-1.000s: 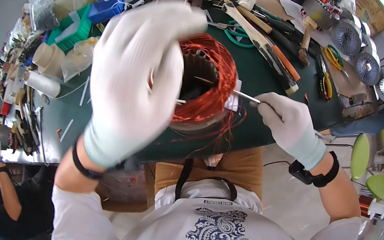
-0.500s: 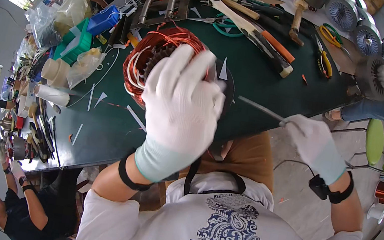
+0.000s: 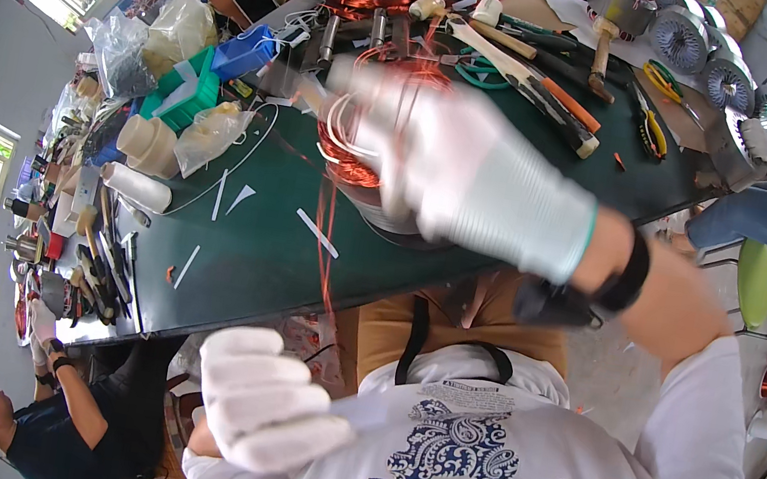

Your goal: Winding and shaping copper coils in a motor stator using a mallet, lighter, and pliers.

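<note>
A round stator core wound with red-brown copper wire (image 3: 351, 169) stands at the near edge of the green table, white sleeving looped at its left side. Over it reaches my right hand (image 3: 476, 169), white-gloved and smeared by motion; it covers much of the winding, and its fingers cannot be read. Long loose copper wires (image 3: 326, 240) hang from the winding over the table edge. Low in front of my chest is my left hand (image 3: 265, 402), also gloved, its fingers curled closed; whatever lies inside them is hidden.
A wooden-handled mallet (image 3: 602, 58), yellow-handled pliers (image 3: 648, 127) and a long wooden stick (image 3: 522, 80) lie beyond the stator. Green (image 3: 183, 89) and blue bins (image 3: 244, 52) stand at left. Another person's gloved hand (image 3: 760, 143) touches a core at far right. Paper slips (image 3: 317, 232) lie nearby.
My left hand has left the winding and dropped toward my chest. My right hand, earlier at right with a thin grey rod, has swung left over the stator. Loose wires now hang down.
</note>
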A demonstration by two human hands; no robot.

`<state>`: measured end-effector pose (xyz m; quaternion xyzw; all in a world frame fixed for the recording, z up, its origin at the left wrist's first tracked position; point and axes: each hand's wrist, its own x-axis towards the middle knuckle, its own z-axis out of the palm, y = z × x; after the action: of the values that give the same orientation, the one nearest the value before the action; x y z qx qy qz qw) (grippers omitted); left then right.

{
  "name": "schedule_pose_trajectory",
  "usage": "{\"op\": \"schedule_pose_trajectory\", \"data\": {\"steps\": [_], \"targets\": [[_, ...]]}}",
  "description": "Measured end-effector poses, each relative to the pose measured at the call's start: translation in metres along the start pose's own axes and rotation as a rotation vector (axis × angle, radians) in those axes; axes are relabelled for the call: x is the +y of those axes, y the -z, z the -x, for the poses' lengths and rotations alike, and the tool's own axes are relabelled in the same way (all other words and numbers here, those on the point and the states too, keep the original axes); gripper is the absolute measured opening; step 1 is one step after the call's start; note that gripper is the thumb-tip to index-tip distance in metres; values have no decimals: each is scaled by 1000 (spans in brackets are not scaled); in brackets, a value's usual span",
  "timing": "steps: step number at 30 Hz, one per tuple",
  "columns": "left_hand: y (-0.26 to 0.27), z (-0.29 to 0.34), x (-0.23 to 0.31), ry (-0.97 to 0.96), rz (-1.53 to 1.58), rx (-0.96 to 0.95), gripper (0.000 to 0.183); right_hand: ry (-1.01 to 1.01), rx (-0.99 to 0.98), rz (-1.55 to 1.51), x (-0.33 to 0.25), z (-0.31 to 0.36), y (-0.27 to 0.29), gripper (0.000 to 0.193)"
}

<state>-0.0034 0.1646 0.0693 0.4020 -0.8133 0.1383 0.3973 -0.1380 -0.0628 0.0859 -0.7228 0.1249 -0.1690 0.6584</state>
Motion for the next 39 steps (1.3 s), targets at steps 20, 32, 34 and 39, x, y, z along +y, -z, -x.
{"op": "schedule_pose_trajectory", "data": {"steps": [20,32,34,39], "targets": [[-115,9,-103,75,-396,111,23,-369,292,468,55,169,21,47],[-123,10,-134,-193,-490,210,36,-158,213,999,40,150,38,52],[-123,5,-106,-232,-640,151,36,-191,136,1047,26,151,47,50],[-139,-8,-92,106,-524,108,16,-69,136,1310,17,158,57,41]]}}
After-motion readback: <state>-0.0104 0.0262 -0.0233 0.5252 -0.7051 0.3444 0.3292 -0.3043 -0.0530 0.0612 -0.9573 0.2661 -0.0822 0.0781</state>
